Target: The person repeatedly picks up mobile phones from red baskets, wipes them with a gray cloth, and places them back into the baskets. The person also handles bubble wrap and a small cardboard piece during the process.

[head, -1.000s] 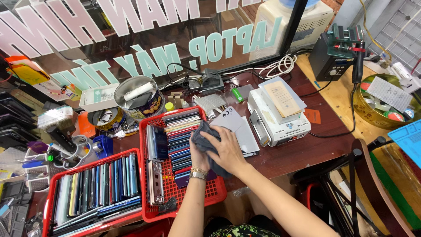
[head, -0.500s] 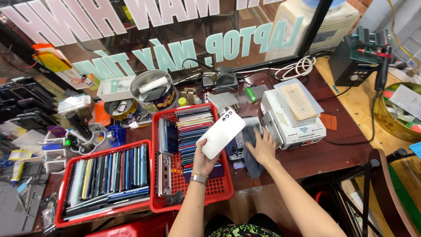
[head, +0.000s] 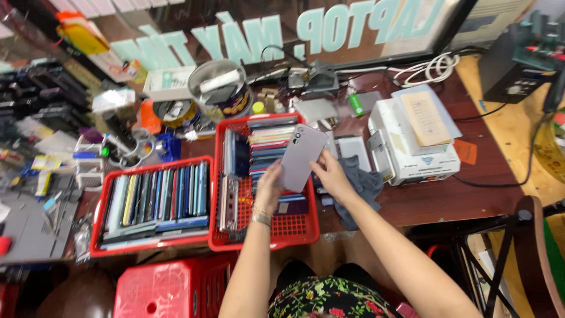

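Note:
I hold a pale lilac phone [head: 301,156] back-side up, tilted, above a red basket [head: 306,227] filled with upright phones. My left hand [head: 269,187] grips its lower edge. My right hand [head: 332,176] holds its right edge. A grey cloth [head: 362,187] lies on the table under my right wrist, beside the basket.
A second red basket [head: 152,243] of standing phones sits to the left. A white box with a brown sheet on top [head: 415,141] stands to the right. Tins, tools and cables crowd the back; a red plastic stool [head: 170,288] is below, a dark chair [head: 524,247] at right.
My right hand has come off the grey cloth and taken hold of the phone's right edge. The phone has dropped lower over the basket, now held by both hands.

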